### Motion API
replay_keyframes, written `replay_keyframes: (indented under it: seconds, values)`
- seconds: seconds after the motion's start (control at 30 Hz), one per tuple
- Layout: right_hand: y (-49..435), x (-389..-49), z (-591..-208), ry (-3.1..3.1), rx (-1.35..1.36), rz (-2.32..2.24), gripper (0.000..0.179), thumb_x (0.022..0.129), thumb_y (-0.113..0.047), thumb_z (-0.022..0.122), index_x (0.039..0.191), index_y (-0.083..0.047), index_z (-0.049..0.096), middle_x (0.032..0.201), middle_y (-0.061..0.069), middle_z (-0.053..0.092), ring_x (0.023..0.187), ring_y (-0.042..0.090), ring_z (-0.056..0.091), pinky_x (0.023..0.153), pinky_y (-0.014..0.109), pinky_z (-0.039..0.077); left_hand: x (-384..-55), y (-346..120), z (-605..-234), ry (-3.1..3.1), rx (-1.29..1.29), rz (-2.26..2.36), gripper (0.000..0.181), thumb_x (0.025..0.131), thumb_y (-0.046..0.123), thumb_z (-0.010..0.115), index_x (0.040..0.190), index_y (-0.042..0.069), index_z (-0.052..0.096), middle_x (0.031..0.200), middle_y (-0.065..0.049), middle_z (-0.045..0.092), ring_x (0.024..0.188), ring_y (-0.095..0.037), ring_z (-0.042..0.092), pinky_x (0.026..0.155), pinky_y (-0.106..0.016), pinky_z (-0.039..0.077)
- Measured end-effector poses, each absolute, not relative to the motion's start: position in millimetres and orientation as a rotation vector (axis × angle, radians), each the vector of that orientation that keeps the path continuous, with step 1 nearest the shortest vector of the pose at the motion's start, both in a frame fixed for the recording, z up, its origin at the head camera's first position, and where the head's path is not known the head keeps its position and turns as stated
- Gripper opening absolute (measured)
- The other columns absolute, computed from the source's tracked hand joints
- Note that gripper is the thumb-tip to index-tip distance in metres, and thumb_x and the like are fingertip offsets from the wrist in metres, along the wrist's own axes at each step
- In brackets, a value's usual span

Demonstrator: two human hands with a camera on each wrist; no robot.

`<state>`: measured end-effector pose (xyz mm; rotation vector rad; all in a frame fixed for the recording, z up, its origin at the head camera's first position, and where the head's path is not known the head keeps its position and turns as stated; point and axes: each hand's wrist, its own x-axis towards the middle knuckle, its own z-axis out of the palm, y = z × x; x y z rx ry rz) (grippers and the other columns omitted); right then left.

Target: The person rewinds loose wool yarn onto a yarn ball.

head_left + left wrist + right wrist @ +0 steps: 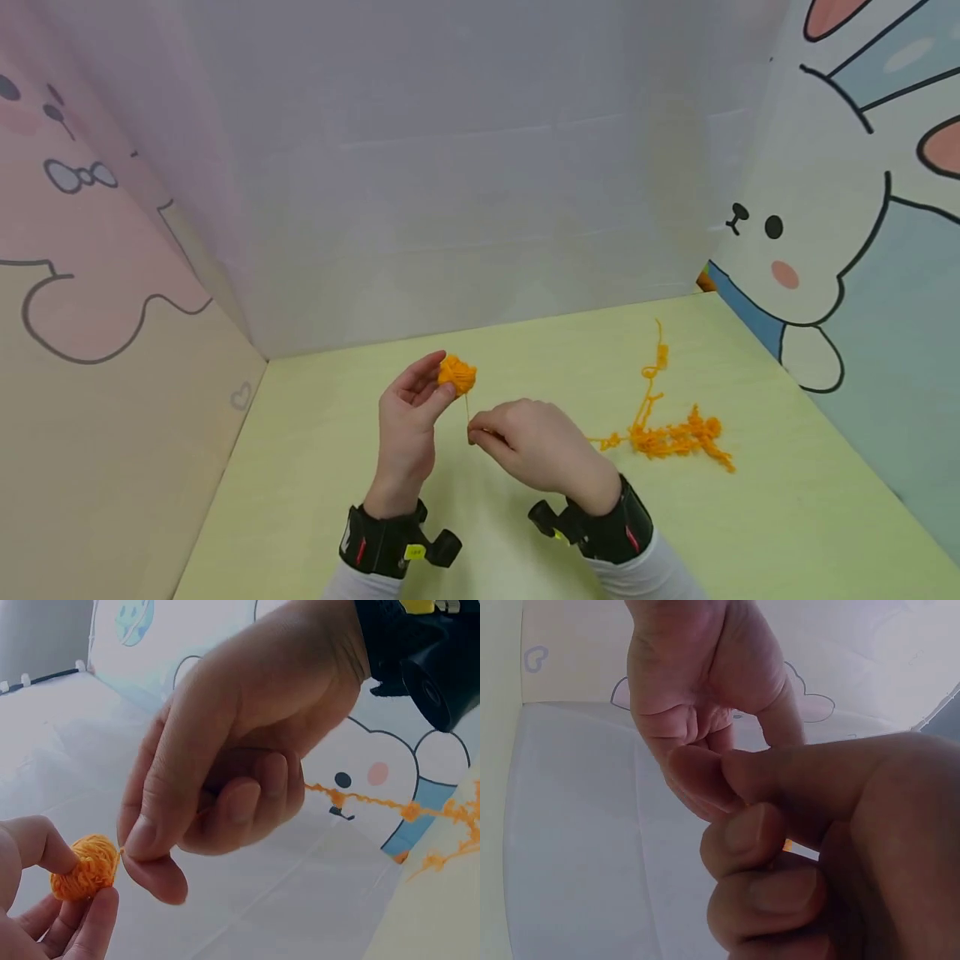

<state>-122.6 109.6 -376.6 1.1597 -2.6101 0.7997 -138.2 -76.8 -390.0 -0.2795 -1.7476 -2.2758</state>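
Yarn ball (459,374): pinched in left fingers (103,924), with strand (467,407) pinched in right fingers (144,834); could snag from tugging knotted pile (667,440).

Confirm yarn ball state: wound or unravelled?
Wound. The yarn ball shows compact wraps between the left hand's fingers; one strand runs from it to the right hand.
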Motion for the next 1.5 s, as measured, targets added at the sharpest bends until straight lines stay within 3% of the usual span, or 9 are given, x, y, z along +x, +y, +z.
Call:
replay_keyframes:
  seconds: [0.3, 0.53, 0.77, 1.07, 1.23, 1.33, 1.5]
  values:
    - [117.8, -121.5, -375.1, -2.429, 1.128, 0.804, 0.009, 0.097, -0.024, 0.063, 0.096, -0.021, 0.072, 0.075, -0.014, 0.059, 0.061, 0.003, 0.047, 0.057, 0.023, 0.048, -141.1, -72.5, -395.2, -1.928, -0.279, -1.886, 0.04, 0.08, -0.009, 0.068, 0.118, 0.004, 0.069, 0.103, -0.017, 0.061, 0.091, -0.028, 0.061, 0.077, -0.027, 0.06]
    - [127.2, -127.3, -375.6, -2.214, 0.96, 0.901, 0.009, 0.094, -0.021, 0.067, 0.097, -0.016, 0.073, 0.082, -0.008, 0.066, 0.061, 0.003, 0.048, 0.052, 0.024, 0.049, -136.1, -71.1, -397.0, -2.1, -0.509, -1.715, 0.039, 0.079, -0.01, 0.073, 0.113, 0.009, 0.073, 0.107, -0.008, 0.067, 0.095, -0.021, 0.061, 0.08, -0.035, 0.06]
    - [133.0, -134.6, -374.1, -2.106, 0.83, 0.941, 0.01, 0.089, -0.016, 0.073, 0.099, -0.013, 0.075, 0.077, -0.006, 0.06, 0.057, 0.006, 0.042, 0.045, 0.024, 0.043, -128.4, -69.2, -391.4, -2.197, -0.744, -1.761, 0.041, 0.074, -0.015, 0.073, 0.111, 0.001, 0.073, 0.106, -0.013, 0.068, 0.096, -0.026, 0.062, 0.077, -0.046, 0.061]
    - [131.5, -138.7, -378.4, -2.221, 0.804, 0.999, 0.011, 0.093, -0.022, 0.07, 0.099, -0.016, 0.075, 0.08, -0.008, 0.062, 0.061, 0.005, 0.045, 0.049, 0.025, 0.046, -124.9, -73.8, -384.4, -2.059, -0.922, -1.971, 0.048, 0.077, -0.017, 0.07, 0.124, -0.008, 0.063, 0.113, -0.018, 0.066, 0.096, -0.027, 0.06, 0.076, -0.032, 0.061]
    - [126.5, -138.0, -380.0, -2.42, 0.832, 0.968, 0.01, 0.096, -0.021, 0.065, 0.101, -0.018, 0.073, 0.083, -0.008, 0.065, 0.064, 0.007, 0.05, 0.057, 0.027, 0.05, -124.7, -75.5, -381.8, -1.889, -0.848, -2.192, 0.04, 0.083, -0.013, 0.067, 0.122, -0.017, 0.058, 0.115, -0.014, 0.065, 0.099, -0.03, 0.059, 0.079, -0.03, 0.06]
    - [122.1, -136.6, -380.5, -2.528, 0.888, 0.925, 0.009, 0.097, -0.024, 0.063, 0.097, -0.021, 0.071, 0.077, -0.011, 0.062, 0.062, 0.007, 0.049, 0.056, 0.027, 0.049, -125.6, -75.5, -381.5, -1.846, -0.689, -2.231, 0.039, 0.085, -0.012, 0.067, 0.122, -0.016, 0.058, 0.115, -0.011, 0.065, 0.102, -0.03, 0.059, 0.083, -0.03, 0.059]
    - [117.1, -132.1, -380.4, -2.627, 0.995, 0.871, 0.013, 0.099, -0.03, 0.06, 0.097, -0.025, 0.071, 0.077, -0.017, 0.06, 0.062, 0.004, 0.049, 0.057, 0.024, 0.048, -130.5, -75.0, -383.4, -1.795, -0.419, -2.233, 0.037, 0.086, -0.011, 0.067, 0.122, -0.011, 0.062, 0.118, -0.016, 0.063, 0.104, -0.032, 0.059, 0.086, -0.03, 0.057]
